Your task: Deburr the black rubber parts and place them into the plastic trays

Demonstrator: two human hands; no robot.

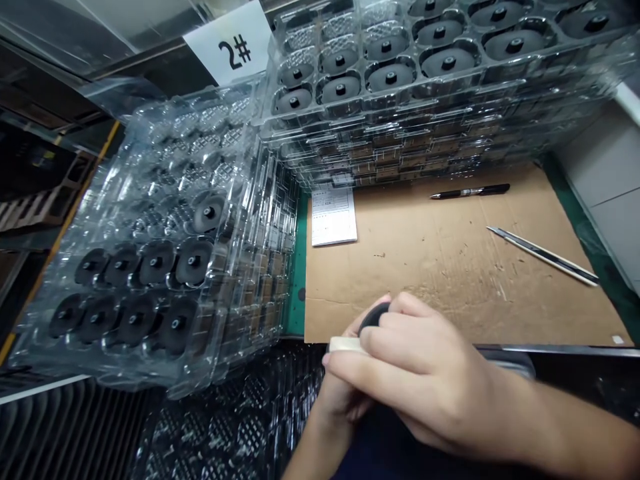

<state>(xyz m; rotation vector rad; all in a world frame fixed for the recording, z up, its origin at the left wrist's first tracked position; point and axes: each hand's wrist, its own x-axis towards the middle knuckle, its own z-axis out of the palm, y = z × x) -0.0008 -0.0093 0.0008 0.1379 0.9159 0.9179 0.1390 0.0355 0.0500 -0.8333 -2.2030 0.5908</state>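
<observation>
In front of my body, close to the cardboard's near edge, my two hands are together. A dark round part (373, 318) shows between them, mostly covered by fingers. My left hand (343, 393) is closed around it from below and is partly hidden behind the other hand. My right hand (425, 363) is closed on a cream-coloured strip (346, 345), whose end sticks out to the left over the left hand. What kind of thing the strip is, I cannot make out.
A cardboard sheet (395, 260) bears a pen (470, 192), a thin craft knife (545, 255) and a paper pad (334, 220). Clear tray stacks with black round parts stand left (250, 267) and behind (400, 127). A "2#" sign (233, 50) is at the back.
</observation>
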